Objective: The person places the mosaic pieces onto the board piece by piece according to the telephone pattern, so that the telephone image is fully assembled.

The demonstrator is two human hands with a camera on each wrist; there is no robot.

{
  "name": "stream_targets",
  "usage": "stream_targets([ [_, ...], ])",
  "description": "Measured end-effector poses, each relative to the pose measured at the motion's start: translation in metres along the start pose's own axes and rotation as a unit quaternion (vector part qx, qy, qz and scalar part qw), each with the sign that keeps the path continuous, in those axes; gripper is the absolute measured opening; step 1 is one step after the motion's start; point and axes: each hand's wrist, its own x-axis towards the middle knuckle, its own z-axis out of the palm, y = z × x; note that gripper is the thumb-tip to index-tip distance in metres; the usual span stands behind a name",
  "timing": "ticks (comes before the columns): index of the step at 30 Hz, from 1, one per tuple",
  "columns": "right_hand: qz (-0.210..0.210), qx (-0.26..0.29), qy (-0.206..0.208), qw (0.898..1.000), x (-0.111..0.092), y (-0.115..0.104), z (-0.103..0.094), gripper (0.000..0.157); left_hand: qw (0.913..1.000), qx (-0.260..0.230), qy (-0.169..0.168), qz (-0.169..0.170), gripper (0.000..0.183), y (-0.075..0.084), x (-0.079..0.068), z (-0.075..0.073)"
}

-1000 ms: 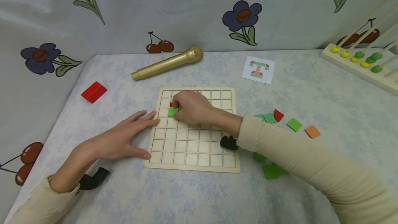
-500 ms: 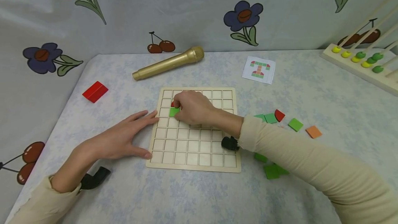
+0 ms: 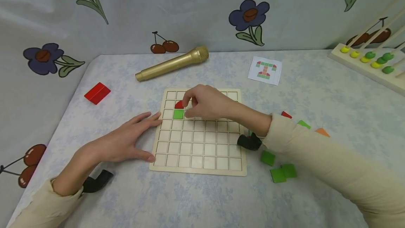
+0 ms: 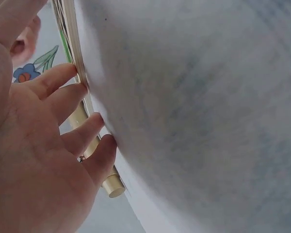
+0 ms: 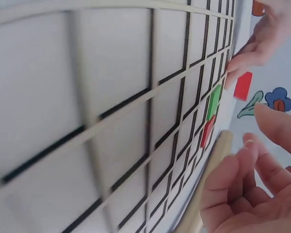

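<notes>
A wooden grid board lies on the table. In its upper left cells sit a red quarter-round tile and, just below it, a green square tile. My right hand hovers over the board just right of these tiles. The right wrist view shows its thumb apart from its loosely bent fingers, with nothing between them. My left hand rests at the board's left edge, fingers spread; in the left wrist view its fingertips touch near that edge.
Green tiles lie right of the board, with red and orange pieces partly behind the right sleeve. A gold microphone, pattern card, bead counter and folded red piece stand around.
My right hand has let go at the red and green tiles and drawn back to the right and up, baring more of the red tile. The left hand stays put.
</notes>
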Motion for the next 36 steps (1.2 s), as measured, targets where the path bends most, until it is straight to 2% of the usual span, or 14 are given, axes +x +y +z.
stream_targets([
  [7, -0.016, 0.029, 0.018, 0.999, -0.047, 0.021, -0.014, 0.015, 0.9999, 0.006, -0.001, -0.01, 0.1, 0.001, 0.001, 0.0],
  [11, -0.003, 0.036, 0.028, 0.999, -0.079, 0.037, -0.017, 0.015, 0.9998, 0.007, -0.001, -0.016, 0.1, 0.002, 0.0, 0.0],
  [16, 0.015, 0.029, 0.061, 0.998, -0.122, 0.059, -0.019, 0.016, 0.9999, 0.0, 0.0, -0.014, 0.1, 0.003, 0.002, 0.002],
  [21, 0.049, 0.025, 0.087, 0.995, -0.157, 0.08, -0.022, 0.019, 0.9999, -0.002, 0.0, -0.013, 0.099, 0.006, 0.007, 0.003],
  [26, 0.044, 0.011, 0.103, 0.994, -0.168, 0.095, -0.018, 0.022, 0.9999, -0.006, 0.001, -0.015, 0.098, 0.004, 0.005, 0.003],
  [29, 0.038, -0.004, 0.11, 0.993, -0.167, 0.097, -0.015, 0.022, 0.9998, -0.01, 0.001, -0.018, 0.098, 0.003, 0.003, 0.002],
  [36, 0.053, -0.035, 0.096, 0.993, -0.159, 0.094, -0.011, 0.025, 0.9998, -0.008, 0.002, -0.021, 0.097, 0.002, 0.003, 0.001],
])
